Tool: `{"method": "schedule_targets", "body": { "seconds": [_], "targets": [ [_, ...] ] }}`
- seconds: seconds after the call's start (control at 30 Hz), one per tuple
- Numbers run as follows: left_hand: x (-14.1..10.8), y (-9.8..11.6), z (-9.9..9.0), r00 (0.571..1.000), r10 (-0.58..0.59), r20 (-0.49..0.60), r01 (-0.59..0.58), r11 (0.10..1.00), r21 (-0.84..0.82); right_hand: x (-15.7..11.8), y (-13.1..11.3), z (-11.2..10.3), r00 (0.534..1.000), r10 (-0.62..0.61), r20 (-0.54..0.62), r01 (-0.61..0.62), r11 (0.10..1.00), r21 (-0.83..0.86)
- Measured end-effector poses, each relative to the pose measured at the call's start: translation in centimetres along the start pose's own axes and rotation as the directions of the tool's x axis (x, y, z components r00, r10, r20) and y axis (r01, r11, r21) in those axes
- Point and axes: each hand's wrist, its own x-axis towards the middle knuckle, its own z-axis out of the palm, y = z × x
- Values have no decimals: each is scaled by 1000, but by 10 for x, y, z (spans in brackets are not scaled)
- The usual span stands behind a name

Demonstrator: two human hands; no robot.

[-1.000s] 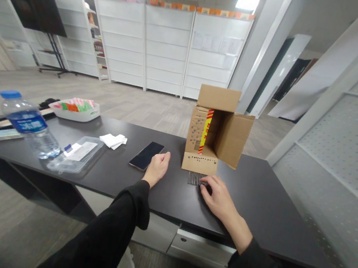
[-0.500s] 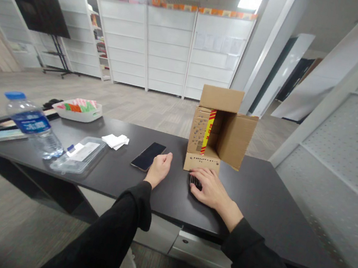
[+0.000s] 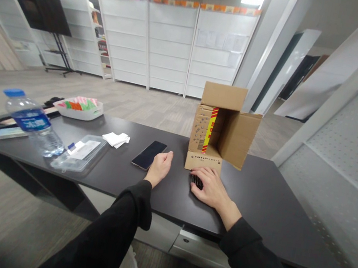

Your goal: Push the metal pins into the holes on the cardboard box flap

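Note:
My left hand (image 3: 159, 167) is closed in a fist over the desk, beside the near end of a dark phone (image 3: 149, 154). Whatever it may hold is hidden. My right hand (image 3: 209, 188) curves over a small black thing with thin pale stripes (image 3: 197, 181), pressed to the desk between thumb and fingers. Most of that thing lies under the palm, so its kind does not show. Just beyond those fingertips stands an open cardboard box (image 3: 199, 130), its mouth towards me. Its lower flap, dotted with a row of dark holes, hangs near the fingers; yellow-red tape runs down inside.
On the dark desk (image 3: 168, 196), left of the phone, lie folded white tissue (image 3: 116, 139) and a clear plastic case (image 3: 78, 155). A water bottle (image 3: 33, 122) leans at an angle in view, near a white basket (image 3: 78, 114) of colourful packets. A perforated panel (image 3: 352, 151) borders the right side.
Both hands keep almost the same pose and place. The whole view has shifted very slightly.

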Motion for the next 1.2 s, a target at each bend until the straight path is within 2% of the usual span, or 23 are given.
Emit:
{"method": "schedule_targets", "body": {
  "seconds": [0.73,1.2],
  "targets": [
    [0,0,0,1000,-12,1,12,998,54,3,-1,2,1000,-6,27,7,998,-56],
    [1,-2,1,1000,-14,11,13,999,47,5,-2,1,993,-111,30,115,976,-186]
  ]
}}
